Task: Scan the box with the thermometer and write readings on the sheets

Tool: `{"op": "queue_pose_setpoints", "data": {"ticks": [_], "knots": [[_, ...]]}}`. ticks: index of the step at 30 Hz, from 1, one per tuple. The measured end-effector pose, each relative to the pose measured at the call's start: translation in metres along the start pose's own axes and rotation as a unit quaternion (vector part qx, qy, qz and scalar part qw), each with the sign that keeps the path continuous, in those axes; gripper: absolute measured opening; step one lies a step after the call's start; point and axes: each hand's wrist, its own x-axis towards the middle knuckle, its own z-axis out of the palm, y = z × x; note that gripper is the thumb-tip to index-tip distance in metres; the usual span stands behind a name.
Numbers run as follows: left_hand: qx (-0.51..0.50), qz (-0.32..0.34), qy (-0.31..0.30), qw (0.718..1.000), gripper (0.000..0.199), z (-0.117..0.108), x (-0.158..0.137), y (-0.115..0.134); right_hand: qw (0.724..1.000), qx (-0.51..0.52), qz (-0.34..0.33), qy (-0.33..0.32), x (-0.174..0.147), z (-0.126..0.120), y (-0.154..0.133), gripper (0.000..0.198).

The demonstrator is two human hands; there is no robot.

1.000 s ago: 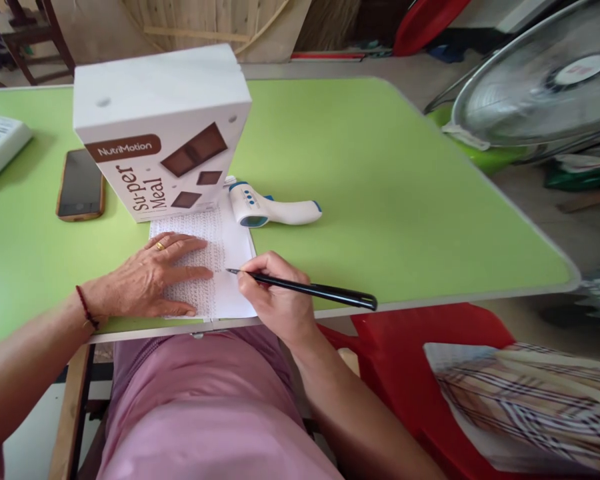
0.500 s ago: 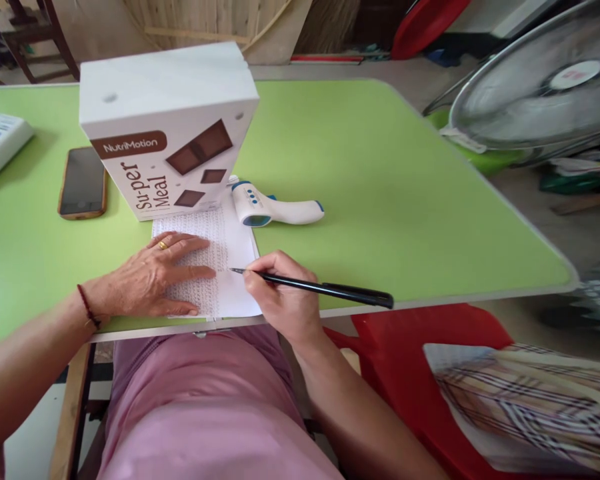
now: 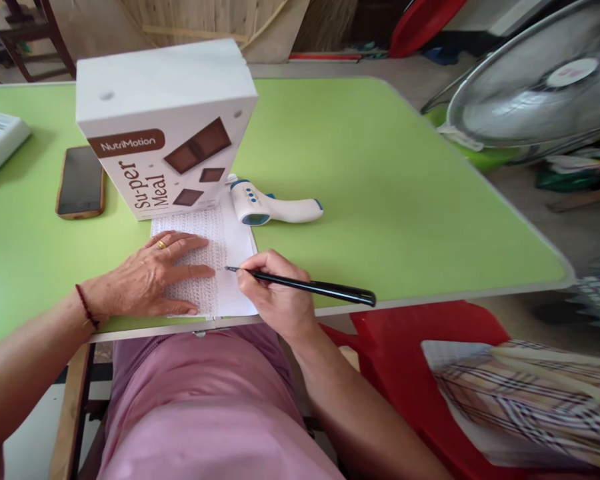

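Observation:
My right hand (image 3: pixel 279 293) pinches a black pen (image 3: pixel 325 288), its tip on or just over a white sheet of paper (image 3: pixel 237 297). Rows of small handwriting cover the left part of the sheet; its right strip is blank. With fingers spread, my left hand (image 3: pixel 163 277) lies flat on the written part and hides some of it. Just beyond the hands, a white NutriMotion box (image 3: pixel 167 127) stands upright at the paper's far edge. A white and blue infrared thermometer (image 3: pixel 275 207) lies at the paper's far right corner.
A phone (image 3: pixel 81 181) and a white box (image 3: pixel 3 143) lie on the green table (image 3: pixel 380 187) to the left. Past its right edge stand a large fan (image 3: pixel 545 87) and a red chair (image 3: pixel 395 373) bearing a plaid bag (image 3: pixel 525 393).
The pen tip has shifted slightly left over the paper, and the pen's rear end has swung left with my right hand. My left hand stays in place on the sheet.

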Motion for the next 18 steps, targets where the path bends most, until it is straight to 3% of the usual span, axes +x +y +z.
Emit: {"op": "queue_pose_setpoints", "data": {"ticks": [10, 13, 14, 15, 17, 18], "knots": [[0.006, -0.003, -0.003, 1.000, 0.052, -0.002, 0.000, 0.000, 1.000, -0.002, -0.012, -0.004, 0.001, 0.001, 0.000, 0.012], [0.033, -0.040, 0.015, 0.999, 0.044, -0.016, 0.000, 0.035, 1.000, -0.005, -0.018, -0.010, 0.002, 0.000, -0.002, 0.012], [0.031, -0.055, 0.016, 0.998, 0.032, -0.018, -0.001, 0.052, 1.000, -0.005, -0.018, -0.014, 0.003, 0.000, -0.002, 0.012], [-0.006, -0.043, -0.022, 0.999, 0.020, -0.018, -0.003, 0.069, 1.000, -0.004, -0.020, -0.020, 0.003, -0.001, -0.002, 0.012], [-0.120, 0.011, -0.134, 0.984, 0.018, -0.006, -0.010, 0.096, 0.999, 0.001, -0.022, -0.031, 0.004, -0.001, -0.002, 0.012], [-0.157, 0.008, -0.158, 0.975, 0.016, 0.006, -0.014, 0.103, 0.999, 0.005, -0.021, -0.035, 0.005, -0.002, -0.002, 0.012]]}}
